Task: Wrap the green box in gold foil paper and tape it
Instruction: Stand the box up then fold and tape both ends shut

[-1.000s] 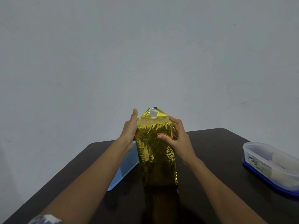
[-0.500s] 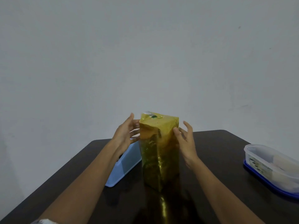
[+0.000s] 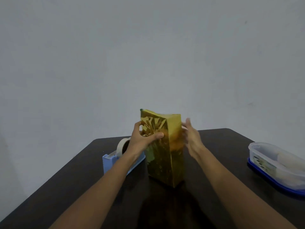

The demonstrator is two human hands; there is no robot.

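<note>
Your gold-wrapped box (image 3: 165, 146) stands on end at the centre of the frame, on the dark table (image 3: 222, 146), with one vertical corner edge turned toward you (a speck of green shows at its upper left corner). Just left of it, the blue tape dispenser (image 3: 112, 161) with its tape roll (image 3: 121, 146) sits partly behind your forearm. The lidded plastic container (image 3: 277, 164) lies well apart at the right edge of the frame, with a stretch of tabletop between it and the box. Your left hand (image 3: 142, 141) grips the box's upper left, thumb across the crinkled front face and fingers curled round the far edge. Your right hand (image 3: 192, 138) is spread, fingers straight and blurred, just beside the right face; contact cannot be told.
</note>
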